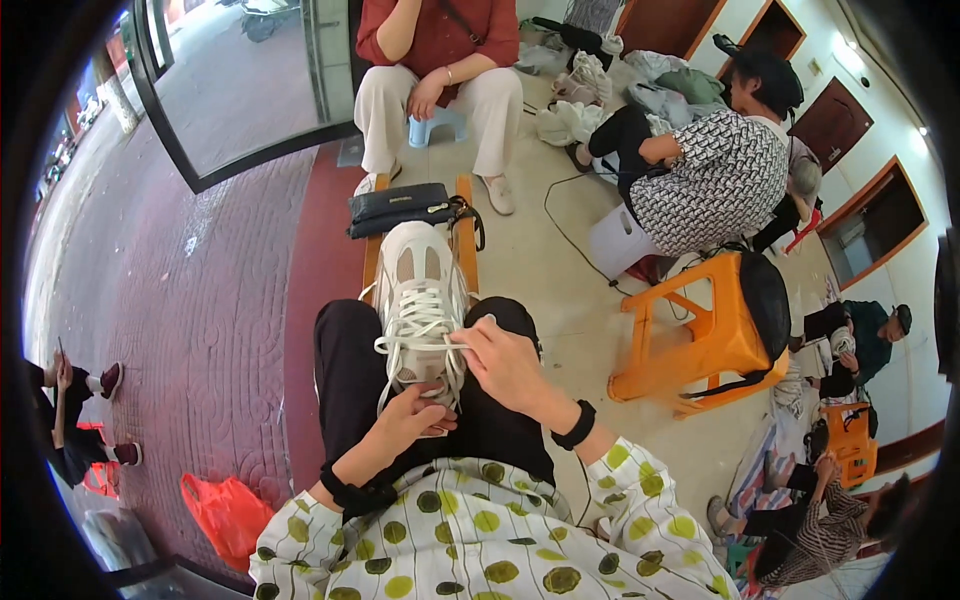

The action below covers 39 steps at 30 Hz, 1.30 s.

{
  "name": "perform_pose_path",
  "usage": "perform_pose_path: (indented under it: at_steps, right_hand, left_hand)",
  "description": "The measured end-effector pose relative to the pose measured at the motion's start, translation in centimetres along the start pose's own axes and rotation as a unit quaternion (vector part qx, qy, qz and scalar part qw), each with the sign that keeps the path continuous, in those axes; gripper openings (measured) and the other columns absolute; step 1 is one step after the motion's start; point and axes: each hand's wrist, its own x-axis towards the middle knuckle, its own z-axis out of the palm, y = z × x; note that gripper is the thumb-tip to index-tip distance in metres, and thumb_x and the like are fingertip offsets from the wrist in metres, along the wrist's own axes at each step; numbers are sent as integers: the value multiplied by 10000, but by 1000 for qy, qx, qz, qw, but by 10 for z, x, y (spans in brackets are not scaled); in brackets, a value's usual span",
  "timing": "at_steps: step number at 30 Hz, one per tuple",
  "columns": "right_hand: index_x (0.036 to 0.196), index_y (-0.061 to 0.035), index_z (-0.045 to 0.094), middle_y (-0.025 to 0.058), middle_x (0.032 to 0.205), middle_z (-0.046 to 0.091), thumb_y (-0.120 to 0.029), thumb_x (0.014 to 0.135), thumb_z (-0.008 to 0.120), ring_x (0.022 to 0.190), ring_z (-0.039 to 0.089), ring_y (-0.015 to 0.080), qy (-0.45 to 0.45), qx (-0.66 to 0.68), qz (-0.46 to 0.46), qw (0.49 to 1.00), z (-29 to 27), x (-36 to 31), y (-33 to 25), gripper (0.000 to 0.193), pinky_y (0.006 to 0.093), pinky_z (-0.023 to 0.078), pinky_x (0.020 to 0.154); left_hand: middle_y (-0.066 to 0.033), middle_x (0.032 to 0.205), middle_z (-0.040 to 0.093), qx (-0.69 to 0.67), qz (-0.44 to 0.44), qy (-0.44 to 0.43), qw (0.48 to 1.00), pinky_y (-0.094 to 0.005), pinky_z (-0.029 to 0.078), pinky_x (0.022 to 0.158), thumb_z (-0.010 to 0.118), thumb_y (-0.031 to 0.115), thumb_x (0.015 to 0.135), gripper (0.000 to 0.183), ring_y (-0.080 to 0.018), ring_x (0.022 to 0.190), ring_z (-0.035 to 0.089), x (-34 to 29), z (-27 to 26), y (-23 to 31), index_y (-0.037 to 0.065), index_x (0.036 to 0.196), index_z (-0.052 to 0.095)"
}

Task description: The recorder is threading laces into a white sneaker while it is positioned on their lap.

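A beige-white sneaker [408, 262] lies lengthwise between my knees, its toe pointing away from me. White shoelaces [422, 318] cross its upper, with loops and loose ends spreading around the near part. My right hand [500, 368] is closed at the sneaker's right side, thumb and index finger pinching a lace. At the near end, by the collar, my left hand [408, 418] has its fingers curled against the sneaker; whether a lace end is also between them cannot be made out. Both wrists wear black bands.
Beyond the sneaker, a black pouch [400, 208] rests across a wooden bench [466, 245]. A person in red sits opposite. An orange stool [690, 320] stands to the right, near a cable on the floor. A red plastic bag [228, 515] lies left. Other seated people work at right.
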Motion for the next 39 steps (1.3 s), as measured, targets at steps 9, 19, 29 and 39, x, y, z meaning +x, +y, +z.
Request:
perform_pose_path:
  at_steps: [9, 19, 29, 39]
  right_hand:
    - [960, -46, 654, 53, 794, 566, -72, 858, 665, 587, 520, 145, 93, 162, 122, 975, 7, -17, 15, 106, 281, 419, 544]
    - [922, -51, 652, 56, 741, 568, -17, 814, 672, 566, 519, 187, 165, 152, 97, 970, 23, -19, 12, 114, 307, 418, 526]
    - [940, -35, 651, 55, 746, 556, 2, 822, 658, 583, 511, 168, 173, 113, 81, 975, 29, -20, 16, 125, 284, 421, 530]
    - [903, -51, 652, 56, 688, 533, -10, 801, 688, 550, 493, 184, 187, 86, 78, 976, 30, -18, 14, 116, 312, 397, 514]
  left_hand:
    - [-179, 1246, 581, -239, -83, -56, 966, -375, 519, 921, 531, 225, 979, 346, -263, 1115, 608, 21, -3, -1, -2, 1234, 477]
    - [-197, 1269, 572, -235, -95, -36, 967, -419, 486, 980, 520, 216, 983, 361, -304, 1183, 574, 23, -1, -1, -5, 1265, 485]
    - [-170, 1208, 612, -275, -97, -28, 956, -403, 488, 968, 475, 238, 1009, 307, -293, 1148, 601, 23, 0, -4, 13, 1217, 500]
    - [-125, 976, 688, -288, -86, -44, 953, -411, 489, 956, 468, 191, 997, 217, -295, 1075, 640, 25, -6, -14, 29, 1098, 573]
